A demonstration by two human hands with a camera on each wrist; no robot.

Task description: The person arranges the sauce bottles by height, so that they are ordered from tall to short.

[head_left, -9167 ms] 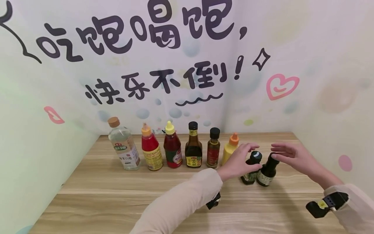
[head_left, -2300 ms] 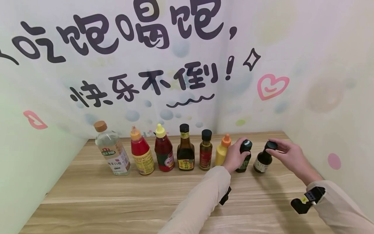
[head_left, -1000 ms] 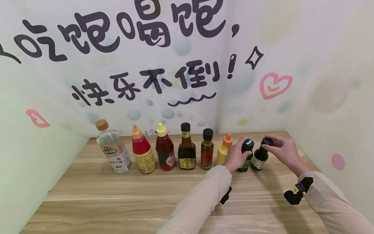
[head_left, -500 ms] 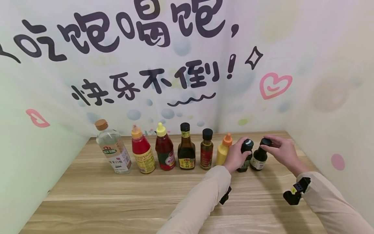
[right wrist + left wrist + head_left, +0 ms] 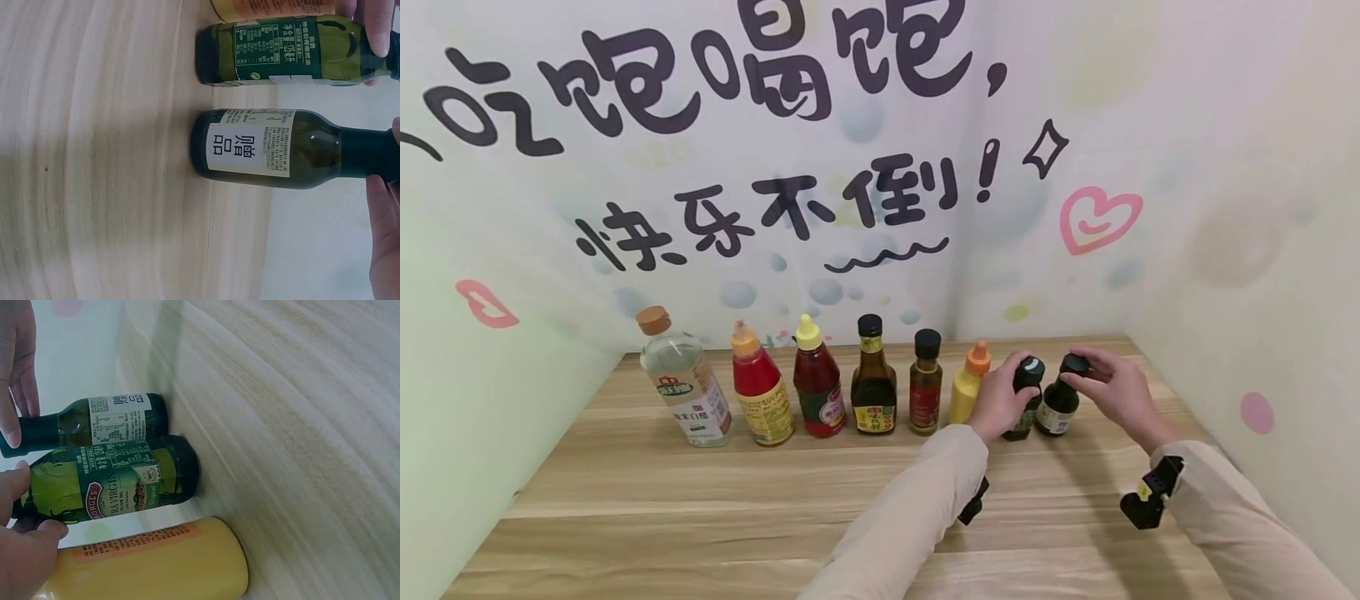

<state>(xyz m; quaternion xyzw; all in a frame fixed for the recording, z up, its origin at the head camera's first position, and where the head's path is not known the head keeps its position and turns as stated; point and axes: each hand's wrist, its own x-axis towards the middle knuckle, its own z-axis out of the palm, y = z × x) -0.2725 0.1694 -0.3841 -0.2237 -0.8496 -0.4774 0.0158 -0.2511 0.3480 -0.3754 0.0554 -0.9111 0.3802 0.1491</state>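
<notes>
At the right end of a row of bottles, my left hand (image 5: 1000, 402) grips the neck of a small olive oil bottle (image 5: 119, 484) with a green label and dark cap. Just right of it stands a slim dark green bottle (image 5: 1057, 412) with a white label. My right hand (image 5: 1118, 393) pinches that bottle near its cap, between thumb and fingers. Both bottles are upright on the wooden table (image 5: 715, 517). In the right wrist view, a narrow gap separates the olive oil bottle (image 5: 287, 53) from the slim bottle (image 5: 250, 147).
Leftward along the row are a yellow squeeze bottle (image 5: 967, 396), a small red-labelled bottle (image 5: 925, 396), a brown sauce bottle (image 5: 874, 387), two red sauce bottles, one orange-capped (image 5: 762, 392) and one yellow-capped (image 5: 818, 392), and a clear vinegar bottle (image 5: 685, 392). A printed cloth (image 5: 850, 208) hangs behind.
Both dark bottles stood nearer the front earlier; now they are in line with the row. Over the last seconds the right hand has brought the slim bottle left, closer to the olive oil bottle.
</notes>
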